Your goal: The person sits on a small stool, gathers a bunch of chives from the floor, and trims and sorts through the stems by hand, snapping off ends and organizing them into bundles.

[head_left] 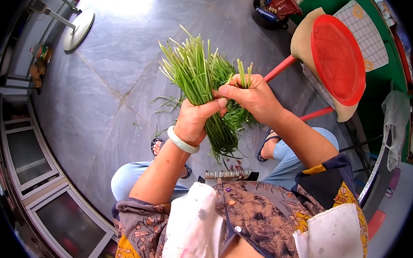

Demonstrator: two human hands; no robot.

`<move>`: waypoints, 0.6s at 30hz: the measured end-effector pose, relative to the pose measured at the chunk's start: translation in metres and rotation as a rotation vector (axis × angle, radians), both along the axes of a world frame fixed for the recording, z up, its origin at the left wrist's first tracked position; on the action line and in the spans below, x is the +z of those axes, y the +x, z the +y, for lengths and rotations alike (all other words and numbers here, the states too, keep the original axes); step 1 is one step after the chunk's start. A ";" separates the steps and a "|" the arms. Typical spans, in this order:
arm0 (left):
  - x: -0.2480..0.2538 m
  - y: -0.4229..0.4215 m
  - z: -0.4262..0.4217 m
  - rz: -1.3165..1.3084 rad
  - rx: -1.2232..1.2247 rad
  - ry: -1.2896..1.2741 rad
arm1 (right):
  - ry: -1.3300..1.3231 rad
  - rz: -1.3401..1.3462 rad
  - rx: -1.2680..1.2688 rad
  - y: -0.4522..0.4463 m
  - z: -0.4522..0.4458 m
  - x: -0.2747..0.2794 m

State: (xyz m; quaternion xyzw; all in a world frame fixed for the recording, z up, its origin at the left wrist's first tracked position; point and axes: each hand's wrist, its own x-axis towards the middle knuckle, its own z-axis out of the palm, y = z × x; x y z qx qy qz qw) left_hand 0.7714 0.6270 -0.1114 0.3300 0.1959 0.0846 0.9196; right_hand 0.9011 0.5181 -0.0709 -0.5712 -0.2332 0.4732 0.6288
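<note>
Floor [118, 54] is looking like smooth grey stone tile, w/ glossy sheen nr top.
Green stalks [187, 76] are looking smooth, sl. shiny; bangle [183, 140] is showing polished finish, mat'l unclear; red disc [338, 59] is looking like semi-gloss plastic; bag [395, 119], thin crinkly plastic; shirt [260, 210] & trousers [127, 180], matt cloth; cabinet panels [29, 154] are looking glassy, w/ metal-type frames [44, 189].
</note>
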 end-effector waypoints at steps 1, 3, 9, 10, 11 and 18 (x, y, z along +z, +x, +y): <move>-0.002 0.000 0.000 -0.020 0.002 0.027 | -0.032 -0.024 0.012 0.001 -0.002 0.002; -0.001 0.001 -0.002 0.015 0.024 0.027 | -0.097 -0.073 0.037 0.002 -0.005 0.010; 0.004 0.001 0.001 0.036 0.045 0.000 | -0.110 -0.205 0.044 0.003 -0.007 0.008; 0.005 0.001 0.001 0.033 0.048 -0.001 | -0.096 -0.200 0.058 0.003 -0.007 0.009; 0.006 0.001 0.001 0.044 0.044 -0.005 | -0.081 -0.194 0.073 0.003 -0.007 0.010; 0.003 -0.001 0.003 0.070 0.033 -0.004 | -0.067 -0.539 0.086 0.015 -0.011 -0.012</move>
